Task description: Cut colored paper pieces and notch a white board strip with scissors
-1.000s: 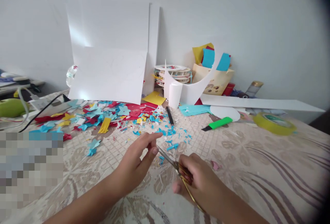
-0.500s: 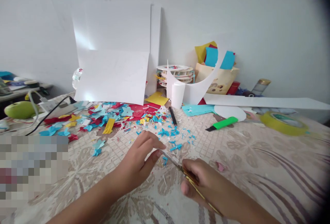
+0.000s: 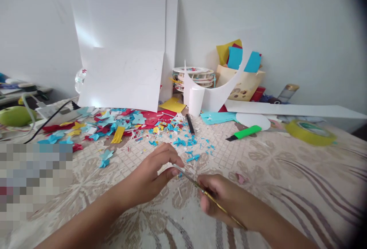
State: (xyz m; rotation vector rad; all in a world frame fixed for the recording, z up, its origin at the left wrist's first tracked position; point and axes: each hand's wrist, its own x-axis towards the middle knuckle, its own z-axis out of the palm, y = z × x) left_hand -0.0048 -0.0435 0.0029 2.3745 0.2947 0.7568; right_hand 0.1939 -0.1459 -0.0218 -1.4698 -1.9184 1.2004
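My right hand (image 3: 219,197) is closed round the gold handles of a pair of scissors (image 3: 212,197), whose thin blades point up and left. The blade tips reach the fingertips of my left hand (image 3: 160,170). Its thumb and forefinger are bent close together at the tips; anything between them is too small to make out. Blue scraps (image 3: 192,157) lie on the patterned tablecloth just beyond my hands. A small pink scrap (image 3: 240,178) rests to the right of them.
Coloured paper flowers (image 3: 139,118) and cuttings spread over the back left. Behind stand white boards (image 3: 123,77) and a white cylinder (image 3: 196,101). A black pen (image 3: 190,124), green cutter (image 3: 246,132), yellow tape roll (image 3: 311,132) and power strip with cables (image 3: 54,113) lie around.
The view has shifted slightly, so the background sits higher and a little to the left. The scissors look more closed, their handles nearer together. My left hand stays in nearly the same pose.
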